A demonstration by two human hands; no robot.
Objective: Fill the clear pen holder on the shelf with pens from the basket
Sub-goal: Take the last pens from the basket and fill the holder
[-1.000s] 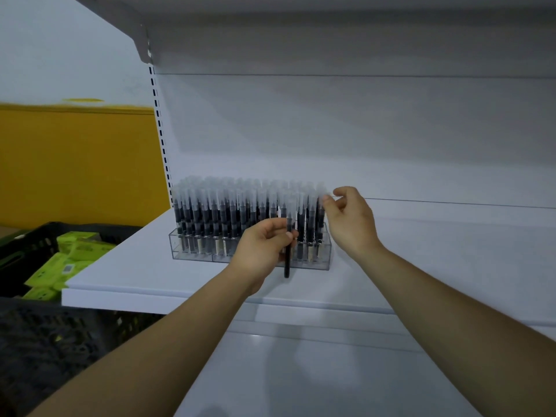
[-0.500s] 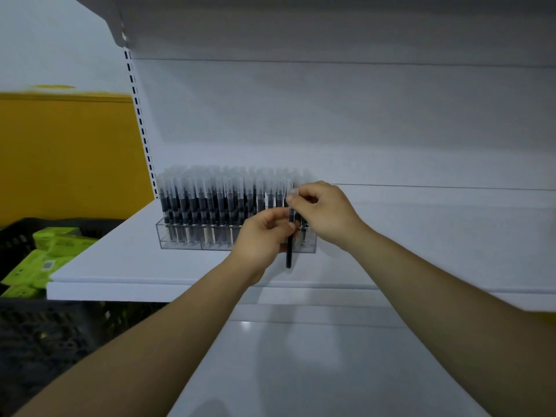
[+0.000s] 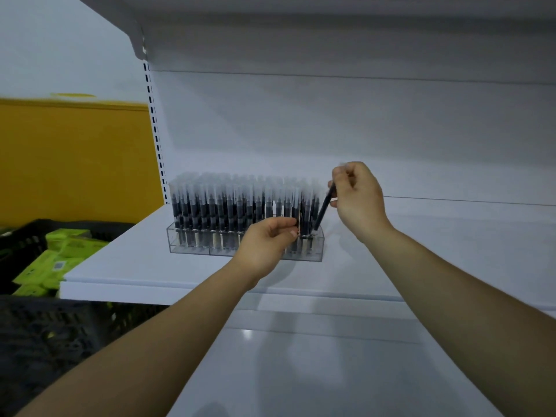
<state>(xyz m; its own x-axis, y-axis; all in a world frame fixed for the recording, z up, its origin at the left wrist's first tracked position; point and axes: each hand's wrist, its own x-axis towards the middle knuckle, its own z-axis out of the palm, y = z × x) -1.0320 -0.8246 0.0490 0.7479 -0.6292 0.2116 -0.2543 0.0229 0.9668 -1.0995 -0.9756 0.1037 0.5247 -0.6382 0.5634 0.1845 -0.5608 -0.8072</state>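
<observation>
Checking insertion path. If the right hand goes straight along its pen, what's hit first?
The right hand aims its tilted pen down-left; first in line is the right end of the clear pen holder, beside the standing pens. Whether the tip is already in a slot is unclear.

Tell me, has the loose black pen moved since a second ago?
Yes. Against the clear pen holder, the pen went right and up: from before its front wall to its right end, now tilted in the right hand.

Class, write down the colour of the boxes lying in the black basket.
Lime green boxes, seen best in the head view, at the lower left.
</observation>
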